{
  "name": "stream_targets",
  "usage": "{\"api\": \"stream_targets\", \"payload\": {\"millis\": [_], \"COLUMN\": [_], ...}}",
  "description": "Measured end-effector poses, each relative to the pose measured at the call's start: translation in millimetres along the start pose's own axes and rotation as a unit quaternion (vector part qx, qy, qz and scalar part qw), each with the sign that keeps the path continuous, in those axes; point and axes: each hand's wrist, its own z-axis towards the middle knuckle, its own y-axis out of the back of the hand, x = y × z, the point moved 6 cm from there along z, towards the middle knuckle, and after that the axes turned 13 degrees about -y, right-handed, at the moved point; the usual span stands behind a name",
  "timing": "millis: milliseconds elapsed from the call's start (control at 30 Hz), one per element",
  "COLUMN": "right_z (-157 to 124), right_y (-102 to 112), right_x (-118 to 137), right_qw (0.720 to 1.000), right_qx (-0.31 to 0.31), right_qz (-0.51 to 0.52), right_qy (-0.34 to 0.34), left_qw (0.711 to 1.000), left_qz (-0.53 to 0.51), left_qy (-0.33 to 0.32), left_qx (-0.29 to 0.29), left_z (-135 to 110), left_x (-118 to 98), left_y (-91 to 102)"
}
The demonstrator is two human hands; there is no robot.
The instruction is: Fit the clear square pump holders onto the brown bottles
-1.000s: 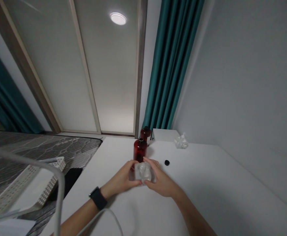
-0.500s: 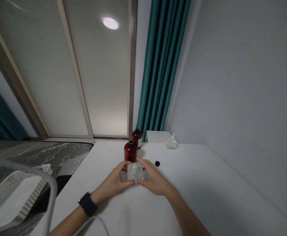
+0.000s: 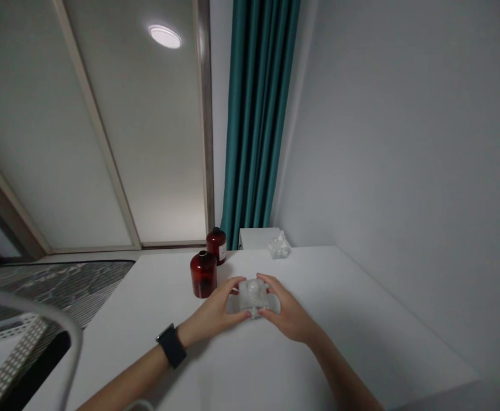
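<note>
Between my two hands is a clear, squarish bottle (image 3: 253,294), seen from above, with what looks like a pump head on top. My left hand (image 3: 220,308), with a dark watch on its wrist, grips its left side between thumb and fingers. The right side is gripped the same way by my right hand (image 3: 290,314). Just left of it stands a reddish-brown bottle (image 3: 203,277) whose neck looks uncapped. Behind that one is a second reddish-brown bottle (image 3: 216,246) with a black cap and a white label. No loose black cap shows now.
On the white table (image 3: 147,302), near its far edge, sits another clear bottle (image 3: 279,246) beside a white box (image 3: 258,238). At lower left are a white perforated basket (image 3: 14,359) and a curved pale tube (image 3: 72,342). A wall (image 3: 382,171) borders the right side.
The view has swung right. Both hands and the clear bottle have moved right, away from the front reddish-brown bottle. The black cap seen on the table is now out of sight, around where my right hand is.
</note>
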Motion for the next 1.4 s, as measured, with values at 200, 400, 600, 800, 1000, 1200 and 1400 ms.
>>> {"api": "stream_targets", "payload": {"millis": [200, 400, 600, 800, 1000, 1200, 1400], "right_z": [-5, -6, 6, 33, 59, 62, 55], "right_y": [40, 65, 81, 101, 107, 97, 92], "right_x": [-41, -88, -117, -134, -140, -152, -165], "right_qw": [0.998, 0.995, 0.994, 0.990, 0.987, 0.986, 0.980], "right_qx": [-0.051, -0.070, -0.062, -0.001, 0.005, -0.039, -0.121], "right_qz": [-0.009, 0.020, 0.041, 0.074, 0.094, 0.108, 0.063], "right_qy": [-0.029, -0.073, -0.077, -0.119, -0.127, -0.124, -0.143], "left_qw": [0.996, 0.989, 0.986, 0.995, 0.995, 0.993, 0.997], "left_qz": [0.066, 0.093, 0.115, 0.064, 0.090, 0.107, 0.061], "left_qy": [-0.017, -0.036, -0.025, -0.032, 0.026, 0.042, 0.033], "left_qx": [0.055, 0.106, 0.120, 0.064, -0.023, 0.001, 0.029], "left_z": [55, 97, 121, 135, 152, 174, 193], "left_x": [-6, 11, 33, 46, 93, 133, 150], "left_y": [-26.6, -62.1, -82.5, -76.5, -55.6, -59.2, -72.0]}}
